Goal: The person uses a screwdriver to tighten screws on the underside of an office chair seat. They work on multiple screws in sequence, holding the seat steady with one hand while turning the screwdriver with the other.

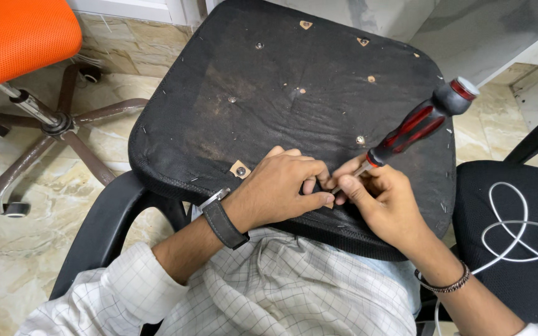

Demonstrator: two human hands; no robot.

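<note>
Head view: right hand (pixel 384 202) pinches the screwdriver (pixel 415 127) shaft low at the upturned seat's (pixel 281 99) near edge, left hand (pixel 281 186) curled, fingertips (pixel 325 198) beside the hidden tip—a slip could likely jab them.

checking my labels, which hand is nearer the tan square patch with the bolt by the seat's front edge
Left. The left hand lies just right of the tan patch, nearly touching; the right hand, holding the screwdriver, sits farther right.

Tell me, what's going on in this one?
A person has an upturned black chair seat resting across their lap. The right hand holds a red-and-black screwdriver by its shaft, tip down at the seat's near edge. The left hand presses on the fabric right beside the tip. An orange chair stands nearby.
</note>
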